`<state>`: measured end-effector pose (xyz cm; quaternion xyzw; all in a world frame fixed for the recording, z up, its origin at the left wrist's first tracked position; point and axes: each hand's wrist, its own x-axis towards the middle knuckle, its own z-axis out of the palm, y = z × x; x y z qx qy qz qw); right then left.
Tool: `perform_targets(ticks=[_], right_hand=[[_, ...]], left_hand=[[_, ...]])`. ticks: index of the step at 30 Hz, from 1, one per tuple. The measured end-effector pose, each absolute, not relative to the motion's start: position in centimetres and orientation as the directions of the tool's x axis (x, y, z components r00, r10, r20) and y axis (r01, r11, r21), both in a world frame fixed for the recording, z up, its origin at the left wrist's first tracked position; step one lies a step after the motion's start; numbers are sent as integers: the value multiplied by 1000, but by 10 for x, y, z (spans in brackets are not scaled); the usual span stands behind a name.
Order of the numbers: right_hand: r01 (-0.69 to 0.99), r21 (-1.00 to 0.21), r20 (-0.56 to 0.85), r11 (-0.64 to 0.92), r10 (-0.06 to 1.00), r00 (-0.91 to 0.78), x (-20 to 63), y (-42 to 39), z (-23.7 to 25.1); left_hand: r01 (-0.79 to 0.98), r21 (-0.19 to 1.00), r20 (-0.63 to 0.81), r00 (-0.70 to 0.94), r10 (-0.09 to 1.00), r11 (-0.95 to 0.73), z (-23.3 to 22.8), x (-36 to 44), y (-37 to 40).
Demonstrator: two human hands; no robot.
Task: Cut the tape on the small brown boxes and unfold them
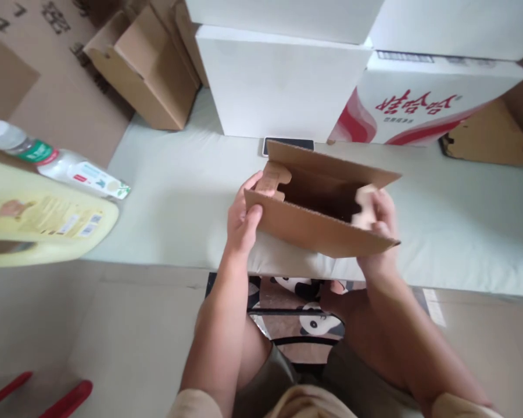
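At the near edge of the pale table, both hands gripped 1 open cardboard box: left hand on its left end, right hand on its right. Behind it lay a phone, then stacked white cartons; 2 bottles stood well left.

The small box is plain brown corrugated cardboard, matt and rough at its cut edges. The white cartons behind look smooth. The yellow jug and clear bottle are glossy plastic.
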<state>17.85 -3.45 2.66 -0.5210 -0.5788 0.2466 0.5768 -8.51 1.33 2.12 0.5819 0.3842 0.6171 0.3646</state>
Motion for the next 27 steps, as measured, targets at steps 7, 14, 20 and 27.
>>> perform_targets(ticks=[7, 14, 20, 27], right_hand=[[273, -853, 496, 445, 853, 161, 175, -35, 18], [292, -811, 555, 507, 825, 108, 176, -34, 23], [191, -848, 527, 495, 829, 189, 172, -40, 25], [311, -839, 521, 446, 823, 225, 171, -50, 14]], left_hand=[[14, 895, 429, -300, 852, -445, 30, -56, 24], [-38, 933, 314, -397, 863, -357, 28, -50, 33], [30, 928, 357, -351, 866, -370, 27, -54, 35], [29, 944, 322, -300, 898, -328, 30, -57, 29]])
